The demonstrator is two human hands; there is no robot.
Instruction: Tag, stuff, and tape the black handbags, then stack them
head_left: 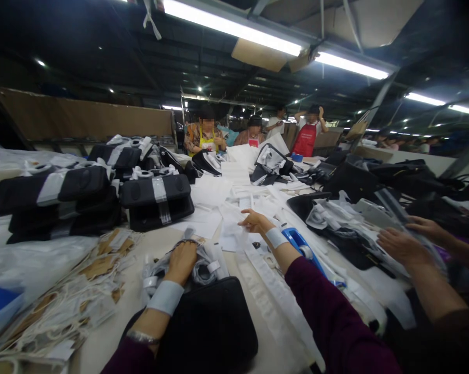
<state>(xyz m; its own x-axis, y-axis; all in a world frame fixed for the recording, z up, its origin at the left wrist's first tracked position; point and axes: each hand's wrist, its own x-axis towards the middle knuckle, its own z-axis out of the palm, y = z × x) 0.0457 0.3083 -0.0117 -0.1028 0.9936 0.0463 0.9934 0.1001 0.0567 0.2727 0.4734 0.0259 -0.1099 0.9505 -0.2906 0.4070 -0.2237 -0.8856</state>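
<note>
Bag (pixel 214 327), black and round-cornered, is lying at the near side of the table (pixel 133 275), close below the head camera. The left hand (pixel 183 259) is resting on the wrapped handles (pixel 214 266) along the bag's far edge, its fingers curling downward; whether they are gripping or merely pressing, I cannot tell. The right hand (pixel 253 221) is hovering near the loose white sheets (pixel 209 189), half unfolded, forefinger extended, with nothing visibly in it. To my eye, the step in hand is steadying the bag on one side while picking among the sheets on the other; that pick is calling for a light pinch of finger and thumb, with the left hand bracing the handles.

The left fingertips are hiding among the wrapping, the left forearm is covering part of the bag, and the frame is cutting off its near edge. A blue tool (pixel 300 246) is showing beyond the right sleeve (pixel 335 317), though its kind is escaping me. Over to the right, a co-worker's hands (pixel 403 246) are blurring around a clear strip.
</note>
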